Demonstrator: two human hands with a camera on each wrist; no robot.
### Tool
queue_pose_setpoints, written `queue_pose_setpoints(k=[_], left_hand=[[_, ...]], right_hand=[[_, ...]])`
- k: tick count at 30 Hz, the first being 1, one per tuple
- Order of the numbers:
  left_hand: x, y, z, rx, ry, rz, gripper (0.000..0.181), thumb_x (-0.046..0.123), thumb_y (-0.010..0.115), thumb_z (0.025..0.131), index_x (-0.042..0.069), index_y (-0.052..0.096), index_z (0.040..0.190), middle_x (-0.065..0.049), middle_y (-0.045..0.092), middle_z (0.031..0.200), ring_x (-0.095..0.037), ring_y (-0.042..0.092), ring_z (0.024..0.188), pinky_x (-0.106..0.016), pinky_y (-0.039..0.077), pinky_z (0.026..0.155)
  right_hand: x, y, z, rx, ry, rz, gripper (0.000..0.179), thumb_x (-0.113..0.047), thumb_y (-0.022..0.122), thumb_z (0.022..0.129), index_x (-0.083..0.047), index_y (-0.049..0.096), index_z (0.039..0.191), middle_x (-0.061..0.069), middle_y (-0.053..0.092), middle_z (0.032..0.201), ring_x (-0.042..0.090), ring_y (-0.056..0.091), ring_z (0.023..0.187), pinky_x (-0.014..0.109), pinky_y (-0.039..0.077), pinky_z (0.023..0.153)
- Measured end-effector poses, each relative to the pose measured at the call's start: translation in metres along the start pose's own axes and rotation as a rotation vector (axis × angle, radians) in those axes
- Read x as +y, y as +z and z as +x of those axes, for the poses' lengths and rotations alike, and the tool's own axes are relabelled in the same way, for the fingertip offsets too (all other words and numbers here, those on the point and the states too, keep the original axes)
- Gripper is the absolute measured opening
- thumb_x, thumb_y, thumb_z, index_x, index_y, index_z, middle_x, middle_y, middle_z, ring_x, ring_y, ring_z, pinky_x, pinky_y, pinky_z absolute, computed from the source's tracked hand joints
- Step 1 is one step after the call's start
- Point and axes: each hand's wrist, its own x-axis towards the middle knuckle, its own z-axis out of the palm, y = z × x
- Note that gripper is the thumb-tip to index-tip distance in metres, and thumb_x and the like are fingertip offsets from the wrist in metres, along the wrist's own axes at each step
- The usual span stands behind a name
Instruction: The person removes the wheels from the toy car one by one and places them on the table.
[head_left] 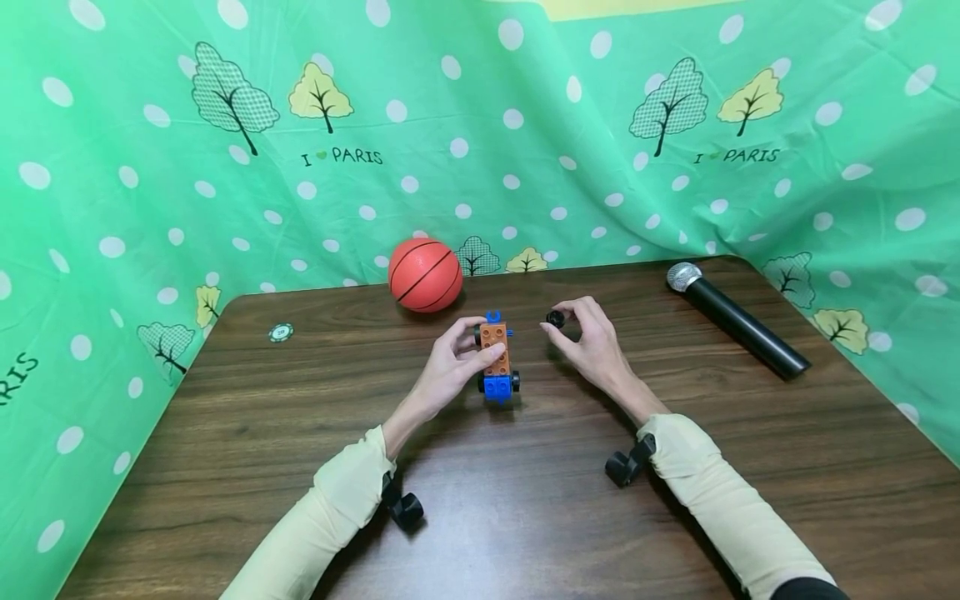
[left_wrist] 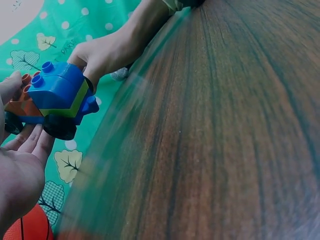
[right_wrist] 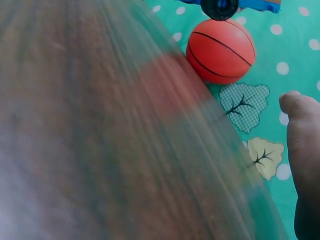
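A toy block car (head_left: 493, 362) is gripped in my left hand (head_left: 453, 365), thumb on top and fingers along its left side. It has orange studded bricks, a blue block at the near end and black wheels. A bare blue axle peg (head_left: 510, 332) sticks out on its right, far end. To the right of the car and apart from it, my right hand (head_left: 592, 343) pinches a small black toy wheel (head_left: 555, 318) between thumb and finger. In the left wrist view, a lime layer (left_wrist: 65, 111) shows under the blue block. Only part of my right hand (right_wrist: 305, 145) appears in the right wrist view.
Behind the hands, a red basketball (head_left: 425, 275) rests near the back edge of the wooden table (head_left: 525, 517). A black microphone (head_left: 738, 321) lies at the right, and a poker chip (head_left: 281, 332) at the left. A green dotted curtain (head_left: 480, 125) hangs behind.
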Motion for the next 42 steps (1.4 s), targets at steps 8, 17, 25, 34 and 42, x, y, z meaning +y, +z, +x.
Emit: queue_pose_setpoints(k=[8, 17, 25, 34, 42], left_hand=[[-0.001, 0.001, 0.0, -0.001, -0.004, -0.003, 0.041, 0.008, 0.064, 0.101, 0.001, 0.049, 0.138, -0.022, 0.068, 0.119, -0.03, 0.072, 0.105, -0.039, 0.058, 0.09], [-0.001, 0.001, 0.001, -0.002, 0.0, 0.0, 0.041, 0.008, 0.065, 0.1, 0.0, 0.05, 0.138, -0.022, 0.069, 0.118, -0.028, 0.072, 0.103, -0.037, 0.058, 0.089], [-0.001, 0.002, 0.001, -0.001, -0.003, -0.002, 0.041, 0.007, 0.065, 0.1, 0.001, 0.05, 0.138, -0.021, 0.069, 0.118, -0.025, 0.072, 0.101, -0.037, 0.058, 0.089], [-0.002, 0.002, 0.001, -0.001, -0.009, 0.003, 0.041, 0.007, 0.065, 0.1, 0.001, 0.05, 0.138, -0.021, 0.069, 0.118, -0.028, 0.072, 0.102, -0.038, 0.058, 0.089], [-0.002, 0.002, 0.001, 0.004, -0.008, 0.002, 0.041, 0.007, 0.066, 0.1, 0.001, 0.051, 0.138, -0.02, 0.069, 0.117, -0.026, 0.072, 0.101, -0.036, 0.058, 0.087]], right_hand=[[0.006, -0.001, -0.002, -0.04, 0.097, -0.095, 0.031, -0.008, 0.083, 0.088, 0.005, 0.065, 0.109, 0.019, 0.06, 0.102, 0.035, 0.057, 0.093, 0.047, 0.049, 0.081], [0.011, -0.002, 0.0, -0.106, 0.21, -0.15, 0.03, -0.011, 0.08, 0.092, 0.005, 0.064, 0.111, 0.021, 0.059, 0.106, 0.037, 0.056, 0.096, 0.052, 0.049, 0.083], [0.016, 0.0, 0.003, -0.162, 0.297, -0.181, 0.03, -0.015, 0.076, 0.094, 0.005, 0.063, 0.112, 0.022, 0.059, 0.107, 0.039, 0.057, 0.098, 0.054, 0.049, 0.086], [0.02, 0.004, 0.006, -0.223, 0.34, -0.205, 0.034, -0.019, 0.079, 0.094, 0.005, 0.063, 0.112, 0.024, 0.06, 0.11, 0.042, 0.055, 0.103, 0.055, 0.048, 0.089], [0.023, 0.004, 0.006, -0.26, 0.349, -0.234, 0.036, -0.023, 0.08, 0.093, 0.005, 0.065, 0.108, 0.023, 0.061, 0.106, 0.042, 0.052, 0.1, 0.052, 0.046, 0.084]])
